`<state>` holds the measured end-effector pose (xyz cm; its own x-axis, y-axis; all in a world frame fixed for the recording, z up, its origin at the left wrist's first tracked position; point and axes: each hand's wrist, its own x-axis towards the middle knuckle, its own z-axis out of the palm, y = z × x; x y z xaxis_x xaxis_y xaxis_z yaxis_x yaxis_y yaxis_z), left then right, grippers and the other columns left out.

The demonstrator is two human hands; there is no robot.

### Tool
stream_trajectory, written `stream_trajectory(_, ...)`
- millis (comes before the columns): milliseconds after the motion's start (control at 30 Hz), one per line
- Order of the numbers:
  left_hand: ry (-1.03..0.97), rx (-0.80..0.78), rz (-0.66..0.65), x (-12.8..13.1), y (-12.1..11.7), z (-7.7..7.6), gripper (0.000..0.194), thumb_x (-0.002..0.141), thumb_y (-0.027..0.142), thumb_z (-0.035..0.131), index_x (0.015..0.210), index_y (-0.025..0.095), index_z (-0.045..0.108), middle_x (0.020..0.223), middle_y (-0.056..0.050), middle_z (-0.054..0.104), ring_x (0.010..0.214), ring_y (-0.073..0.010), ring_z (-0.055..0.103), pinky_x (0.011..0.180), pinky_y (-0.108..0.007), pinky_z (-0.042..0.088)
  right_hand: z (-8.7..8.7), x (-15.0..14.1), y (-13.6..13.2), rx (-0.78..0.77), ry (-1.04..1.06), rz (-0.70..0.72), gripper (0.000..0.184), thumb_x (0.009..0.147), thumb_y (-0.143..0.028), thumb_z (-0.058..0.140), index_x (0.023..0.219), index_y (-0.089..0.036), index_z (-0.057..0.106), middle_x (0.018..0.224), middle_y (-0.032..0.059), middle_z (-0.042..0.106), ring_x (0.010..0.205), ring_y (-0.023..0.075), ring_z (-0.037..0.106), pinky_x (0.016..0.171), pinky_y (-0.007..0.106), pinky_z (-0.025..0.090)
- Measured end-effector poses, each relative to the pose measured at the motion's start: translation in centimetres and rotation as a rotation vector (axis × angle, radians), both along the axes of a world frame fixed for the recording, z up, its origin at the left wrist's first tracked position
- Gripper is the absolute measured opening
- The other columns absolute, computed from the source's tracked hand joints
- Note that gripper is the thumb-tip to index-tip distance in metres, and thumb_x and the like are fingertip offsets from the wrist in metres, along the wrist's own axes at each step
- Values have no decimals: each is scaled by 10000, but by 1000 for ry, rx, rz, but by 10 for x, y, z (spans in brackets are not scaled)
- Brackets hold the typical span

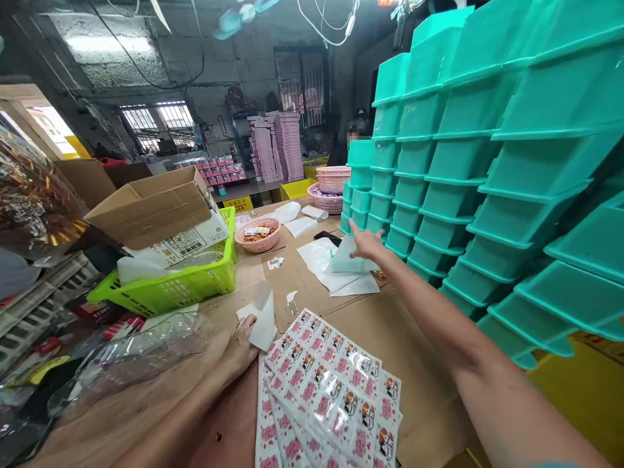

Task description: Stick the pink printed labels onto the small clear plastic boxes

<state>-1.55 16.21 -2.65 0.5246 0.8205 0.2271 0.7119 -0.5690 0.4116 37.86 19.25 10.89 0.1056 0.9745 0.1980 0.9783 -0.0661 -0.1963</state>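
Note:
My left hand (pixel 244 341) is closed on a curled white paper sheet (pixel 264 325), beside the stack of sticker sheets. My right hand (pixel 366 244) reaches forward with its fingers apart, and I see nothing held in it. It is just above loose white sheets (pixel 348 284) and in front of the small teal bins (pixel 361 198). Fanned out close to me, the sticker sheets (pixel 331 390) carry rows of cartoon animal figures and pink lettering. Scraps of white paper (pixel 291 300) lie on the cardboard-covered table between my hands.
Tall stacks of teal plastic bins (pixel 453 156) rise along the right side. On the left, a lime-green basket (pixel 195 278) bears an open cardboard box (pixel 156 208). A pink basket of small brown items (pixel 258 244) and a dark phone-like object (pixel 327 238) are farther back.

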Motion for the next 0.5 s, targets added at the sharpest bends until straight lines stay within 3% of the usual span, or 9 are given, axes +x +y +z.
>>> stream_trajectory(67,-100,19,59,-2,14,3,150,758,301,547,810,222,663,931,-84,666,916,-312,624,795,-440,526,-15,19,5,-50,42,27,582,747,-410,756,1233,-113,634,1086,194,699,1042,339,625,858,432,467)
stream_trajectory(167,-264,34,145,20,45,27,169,715,259,569,826,169,659,821,-114,669,809,-314,642,756,-467,524,-43,31,4,-107,91,83,352,810,-467,705,931,-139,752,786,97,726,767,220,666,709,308,485)
stream_trajectory(233,-288,28,71,56,70,50,198,723,230,580,883,154,666,904,-115,692,889,-295,654,847,-447,513,-59,32,7,-88,101,91,325,876,-420,649,999,-135,744,879,111,731,856,226,663,771,316,487)
stream_trajectory(367,-289,30,-127,152,100,85,81,705,176,618,772,150,656,908,-63,702,916,-225,666,900,-320,491,-80,31,20,-17,69,26,262,886,-323,662,1071,-138,678,1142,115,658,1144,270,562,993,463,416)
stream_trajectory(433,-294,53,-201,191,103,89,104,751,186,571,787,130,651,960,-40,691,967,-207,656,906,-261,461,-84,35,21,24,63,-45,233,920,-330,614,1051,-141,649,1127,88,643,1111,245,570,976,462,425)
stream_trajectory(500,-286,72,-254,220,102,82,153,777,194,537,846,110,645,1013,-37,680,1030,-207,635,925,-240,432,-83,41,18,92,67,-141,269,985,-306,470,1094,-111,620,1110,134,636,1041,251,580,893,409,444)
